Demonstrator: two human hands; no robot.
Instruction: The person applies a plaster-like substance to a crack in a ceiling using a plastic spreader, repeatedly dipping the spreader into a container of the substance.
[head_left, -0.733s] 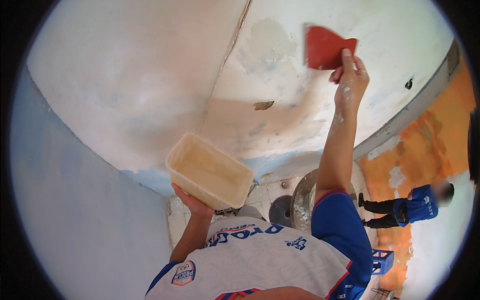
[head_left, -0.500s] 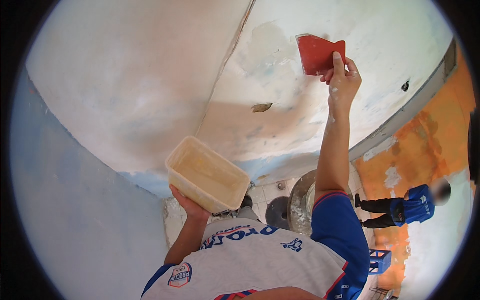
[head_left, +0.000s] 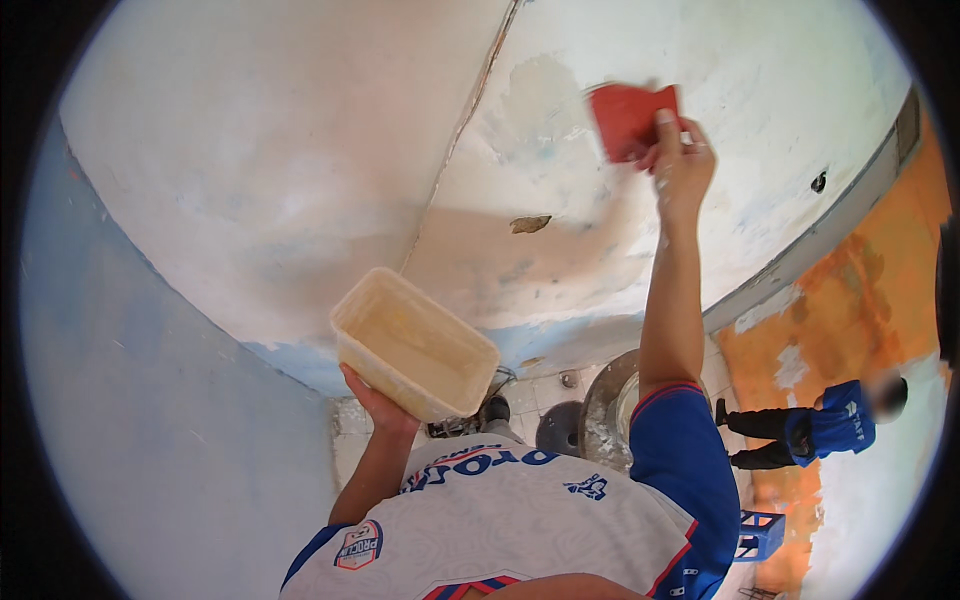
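Note:
My right hand point(head_left: 684, 165) is raised at the upper right, its fingers and thumb pinching a red putty scraper point(head_left: 628, 122). The scraper is a flat, flared blade, slightly smeared by motion, in front of the pale wall point(head_left: 330, 130); whether its edge touches the wall I cannot tell. White smudges mark my right hand and wrist. My left hand point(head_left: 385, 402) grips the lower left side of a cream rectangular plastic tub point(head_left: 415, 345), held tilted at my chest. A thin pale layer coats the inside of the tub.
A crack point(head_left: 465, 120) runs down the wall, beside a chipped hole point(head_left: 530, 224) and a dark small hole point(head_left: 818, 183). Below stand a round plaster-spattered container point(head_left: 605, 415) and a dark disc point(head_left: 560, 428). At right are a person in blue point(head_left: 840, 420) and a blue crate point(head_left: 762, 536).
My right hand and the scraper have shifted slightly down and left in the view. The tub stays nearly where it was in my left hand.

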